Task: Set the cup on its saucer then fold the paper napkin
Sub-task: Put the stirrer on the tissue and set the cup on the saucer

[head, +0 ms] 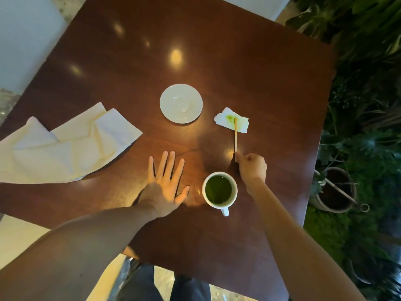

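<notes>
A white cup (219,190) of green drink stands on the dark wooden table (260,88), its handle toward me. The empty white saucer (181,103) sits farther back, apart from the cup. A large crumpled paper napkin (65,144) lies at the left. My left hand (165,183) rests flat on the table, fingers spread, just left of the cup. Just beyond the cup, my right hand (251,168) pinches the near end of a wooden stir stick (235,135). The stick's far tip rests on a small green-stained tissue (232,122).
Potted plants (334,187) and foliage crowd the right side beyond the table edge. Pale chairs (26,35) stand at the back left and back right. My legs show under the near table edge.
</notes>
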